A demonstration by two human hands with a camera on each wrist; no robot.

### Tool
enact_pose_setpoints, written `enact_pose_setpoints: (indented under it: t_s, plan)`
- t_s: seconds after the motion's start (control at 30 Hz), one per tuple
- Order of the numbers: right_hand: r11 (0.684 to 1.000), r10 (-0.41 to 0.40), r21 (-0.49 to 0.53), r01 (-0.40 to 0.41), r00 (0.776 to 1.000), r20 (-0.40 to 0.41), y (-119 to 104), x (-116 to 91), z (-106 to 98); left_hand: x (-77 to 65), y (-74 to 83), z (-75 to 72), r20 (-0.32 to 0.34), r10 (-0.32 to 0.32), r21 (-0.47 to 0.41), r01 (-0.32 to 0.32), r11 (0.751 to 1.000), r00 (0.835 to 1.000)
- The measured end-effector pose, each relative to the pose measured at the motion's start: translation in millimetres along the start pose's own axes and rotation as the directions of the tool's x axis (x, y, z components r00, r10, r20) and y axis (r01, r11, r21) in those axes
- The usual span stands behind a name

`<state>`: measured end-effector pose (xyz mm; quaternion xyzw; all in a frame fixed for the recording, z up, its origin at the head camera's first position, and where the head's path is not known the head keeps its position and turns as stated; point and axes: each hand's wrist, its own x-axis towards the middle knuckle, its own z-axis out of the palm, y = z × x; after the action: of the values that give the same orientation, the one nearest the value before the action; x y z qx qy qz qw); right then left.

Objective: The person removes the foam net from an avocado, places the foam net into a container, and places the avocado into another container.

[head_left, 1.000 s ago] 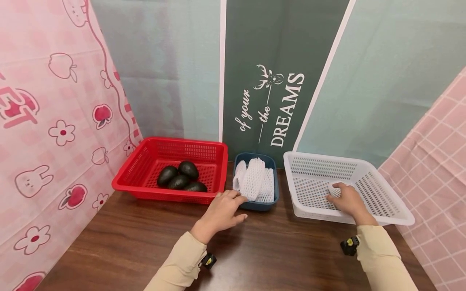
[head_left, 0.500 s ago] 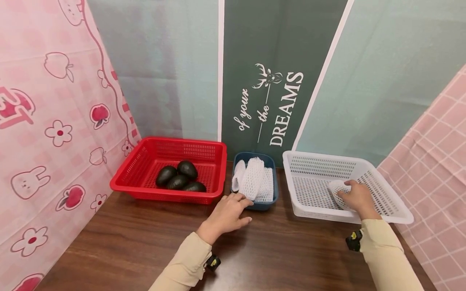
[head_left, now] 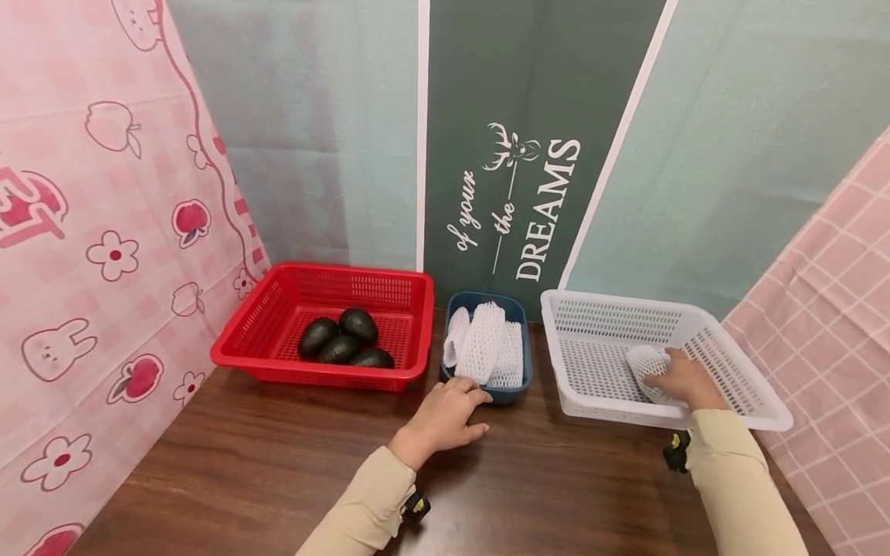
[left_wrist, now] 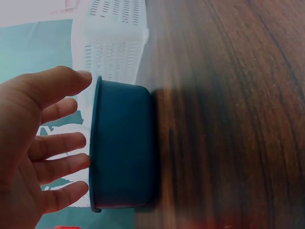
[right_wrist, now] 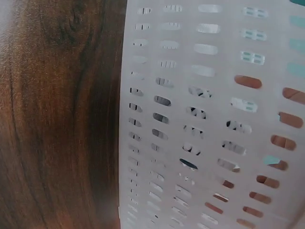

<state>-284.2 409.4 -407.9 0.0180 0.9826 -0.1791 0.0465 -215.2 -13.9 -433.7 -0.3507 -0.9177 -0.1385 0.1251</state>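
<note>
Inside the white basket [head_left: 598, 408], my right hand [head_left: 688, 380] holds a white foam fruit net [head_left: 647, 371], with the thumb on its near side. Dark patches show through the basket slots in the right wrist view; whether they are something in the net I cannot tell. My left hand [head_left: 445, 417] is at the front of a small blue bin [head_left: 506, 395], holding nothing, its fingers loosely bent near the rim. Several white foam nets [head_left: 483, 344] lie in that bin. In the left wrist view the fingers [left_wrist: 62, 167] are spread beside the bin wall [left_wrist: 124, 143].
At the left stands a red basket [head_left: 278, 371] with several dark avocados [head_left: 339, 347] in it. The baskets and bin sit in a row along the green backdrop [head_left: 542, 77] on a brown wooden table [head_left: 556, 479]. Pink cloths hang on both sides.
My right hand has shifted slightly right with the foam net, which now shows more. My left hand has moved a little right and nearer to me, along the blue bin's front.
</note>
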Motion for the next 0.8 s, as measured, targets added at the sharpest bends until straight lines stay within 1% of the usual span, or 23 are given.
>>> enact_pose_setpoints:
  t_s: [0.13, 0.2, 0.27, 0.33, 0.4, 0.53, 0.63, 0.8]
  plan:
    - [0.999, 0.037, 0.035, -0.04, 0.996, 0.081, -0.1, 1.2, 3.1, 0.1, 1.9, 3.2, 0.003, 0.001, 0.008, -0.001, 1.0, 1.0]
    - [0.998, 0.05, 0.031, -0.053, 0.993, 0.108, -0.7, 1.8, 4.5, 0.2, 2.7, 4.4, -0.011, 0.013, 0.012, -0.013, 1.0, 1.0]
    - [0.998, 0.065, 0.015, -0.067, 0.991, 0.116, -1.2, 2.9, 6.3, -0.2, 3.6, 5.6, -0.021, 0.028, 0.021, -0.027, 0.999, 0.999]
    - [0.996, 0.084, -0.011, -0.084, 0.99, 0.113, -1.3, 3.4, 7.9, -1.1, 4.7, 7.1, -0.016, 0.038, 0.031, -0.037, 0.999, 0.999]
    - [0.993, 0.114, -0.044, -0.11, 0.989, 0.099, -0.9, 3.5, 9.0, -2.1, 5.8, 8.8, 0.008, 0.037, 0.035, -0.037, 0.999, 0.999]
    - [0.985, 0.154, -0.087, -0.147, 0.985, 0.083, 1.2, 4.3, 9.7, -2.6, 6.2, 11.8, 0.07, 0.006, 0.038, -0.009, 0.999, 0.998]
    - [0.988, 0.136, -0.08, -0.13, 0.987, 0.083, 1.0, 5.9, 9.0, -1.9, 5.7, 13.0, 0.099, -0.013, 0.036, 0.01, 0.999, 0.995]
    - [0.992, 0.111, -0.062, -0.106, 0.99, 0.088, -0.9, 9.9, 8.8, -1.3, 5.3, 12.6, 0.112, -0.029, 0.034, 0.025, 0.999, 0.993]
